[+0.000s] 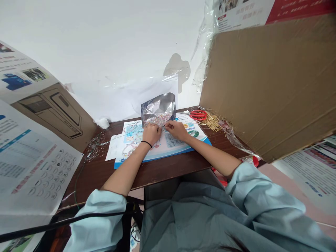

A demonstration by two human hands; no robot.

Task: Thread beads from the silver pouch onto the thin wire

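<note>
Brown cardboard (267, 84) leans in at the upper right of the frame, above a dark wooden table (168, 168) that runs across the middle. On the table lies a printed, blue-edged mat (173, 148), and at its far edge, centre frame, stands a crumpled foil pouch (158, 105) with a heap of small beads (157, 119) showing in its lower part. Your left grip (151, 134) and right grip (177, 130) sit curled just below it, fingertips drawn together; you cannot tell whether they are clenched on anything, as the spot is too small to make out. As far as shows, most beads remain at the pouch. To its right lie red-handled scissors (198, 115) and a bundle of brass pins (211, 121); to the left, a loose tangle of thin wire (94, 147). Neither grip touches these.
</note>
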